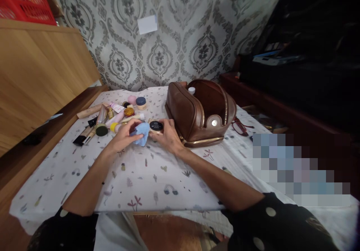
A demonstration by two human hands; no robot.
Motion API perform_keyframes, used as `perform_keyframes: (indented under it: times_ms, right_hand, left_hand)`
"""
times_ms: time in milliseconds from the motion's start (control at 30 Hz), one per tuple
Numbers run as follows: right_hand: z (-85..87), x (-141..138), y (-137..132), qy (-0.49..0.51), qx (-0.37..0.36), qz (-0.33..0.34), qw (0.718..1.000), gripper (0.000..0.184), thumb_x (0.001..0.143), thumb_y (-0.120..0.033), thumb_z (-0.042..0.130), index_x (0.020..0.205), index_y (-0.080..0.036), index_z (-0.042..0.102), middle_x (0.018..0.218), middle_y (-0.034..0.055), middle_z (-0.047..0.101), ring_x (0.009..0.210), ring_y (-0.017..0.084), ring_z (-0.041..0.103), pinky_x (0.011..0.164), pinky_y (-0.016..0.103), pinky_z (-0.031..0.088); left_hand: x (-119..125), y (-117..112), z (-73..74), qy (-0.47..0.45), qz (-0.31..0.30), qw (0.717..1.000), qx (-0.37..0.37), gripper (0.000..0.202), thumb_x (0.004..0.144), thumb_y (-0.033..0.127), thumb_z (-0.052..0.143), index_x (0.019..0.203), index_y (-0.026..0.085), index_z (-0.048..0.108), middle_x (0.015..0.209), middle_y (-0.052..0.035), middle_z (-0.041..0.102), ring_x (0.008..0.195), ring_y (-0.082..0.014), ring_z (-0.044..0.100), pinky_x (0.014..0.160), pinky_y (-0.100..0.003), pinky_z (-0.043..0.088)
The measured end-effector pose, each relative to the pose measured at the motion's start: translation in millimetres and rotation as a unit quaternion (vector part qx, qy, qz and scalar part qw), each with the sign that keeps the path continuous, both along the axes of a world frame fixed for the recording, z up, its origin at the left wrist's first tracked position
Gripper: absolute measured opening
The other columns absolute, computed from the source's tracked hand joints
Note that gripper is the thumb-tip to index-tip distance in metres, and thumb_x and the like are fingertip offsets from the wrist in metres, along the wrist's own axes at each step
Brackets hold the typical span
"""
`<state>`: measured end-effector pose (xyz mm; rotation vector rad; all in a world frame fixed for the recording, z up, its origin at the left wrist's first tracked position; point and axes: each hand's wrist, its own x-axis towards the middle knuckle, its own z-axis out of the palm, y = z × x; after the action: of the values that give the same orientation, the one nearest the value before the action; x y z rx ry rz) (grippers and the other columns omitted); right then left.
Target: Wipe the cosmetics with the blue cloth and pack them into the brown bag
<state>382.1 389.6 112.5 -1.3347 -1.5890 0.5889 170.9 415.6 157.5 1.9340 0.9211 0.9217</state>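
Observation:
Between my hands, over the patterned cloth, is a small round jar [156, 126] with a black lid. My right hand [170, 138] is closed around the jar's right side. A crumpled light blue cloth [141, 134] is pinched in my left hand [126, 135], right beside the jar. Just right of my right hand stands a brown leather toiletry bag [182, 110], its top unzipped and gaping. A white cap [191, 90] shows inside it. Left of my hands lie several cosmetics, among them a yellow-capped bottle [114, 127] and a dark green lidded jar [101, 130].
A jar with a navy lid [141, 103] and a pink sponge [132, 100] sit toward the wall. Red-framed glasses [241, 126] lie right of the bag. A wooden cabinet [47, 67] borders the left side. Part of the lower right is pixelated.

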Motion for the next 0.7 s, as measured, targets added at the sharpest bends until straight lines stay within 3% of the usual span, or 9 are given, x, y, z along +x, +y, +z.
perform_keyframes:
  times_ms: [233,333,400,500,700]
  right_hand:
    - [2.4,-0.4,-2.3,0.019,0.013,0.044,0.999,0.056,0.074,-0.044,0.08,0.119,-0.021,0.056,0.114,0.0076,0.047,0.097,0.02,0.061,0.095,0.042,0.054]
    - [2.9,-2.1,-3.1,0.031,0.001,0.092,0.995,0.063,0.072,-0.038,0.081,0.128,-0.021,0.056,0.116,0.0078,0.047,0.099,0.02,0.062,0.096,0.041,0.054]
    - [2.1,-1.9,-2.2,0.035,0.004,0.105,0.994,0.057,0.075,-0.027,0.076,0.129,-0.021,0.058,0.113,0.0068,0.048,0.098,0.019,0.063,0.094,0.039,0.054]
    - [0.6,0.6,-0.5,0.034,0.042,0.084,0.995,0.047,0.08,-0.013,0.064,0.126,-0.024,0.065,0.107,0.0055,0.051,0.089,0.017,0.062,0.088,0.036,0.056]
    - [0.8,3.1,-2.5,-0.007,0.107,0.048,0.993,0.04,0.083,-0.013,0.061,0.119,-0.026,0.072,0.097,0.0046,0.052,0.081,0.017,0.057,0.083,0.033,0.055]
  left_hand:
    - [7.5,4.6,-13.3,-0.038,0.093,0.993,0.063,0.046,0.074,0.035,0.073,0.115,0.02,0.057,0.111,-0.0056,0.066,0.099,-0.0218,0.064,0.085,-0.032,0.053]
    - [1.3,12.7,-15.8,-0.055,0.133,0.987,0.065,0.046,0.074,0.036,0.072,0.115,0.018,0.058,0.107,-0.0065,0.068,0.096,-0.022,0.066,0.085,-0.032,0.054]
    - [-1.6,16.0,-16.8,-0.057,0.148,0.985,0.067,0.045,0.074,0.036,0.072,0.113,0.017,0.059,0.104,-0.0069,0.069,0.094,-0.0218,0.066,0.084,-0.032,0.054]
    - [-1.7,16.7,-17.8,-0.053,0.162,0.982,0.08,0.042,0.075,0.034,0.07,0.112,0.016,0.06,0.102,-0.0068,0.07,0.092,-0.021,0.067,0.084,-0.031,0.053]
    - [3.9,11.7,-20.3,-0.026,0.179,0.977,0.11,0.037,0.081,0.032,0.066,0.114,0.016,0.062,0.105,-0.0063,0.07,0.094,-0.0205,0.067,0.084,-0.03,0.054]
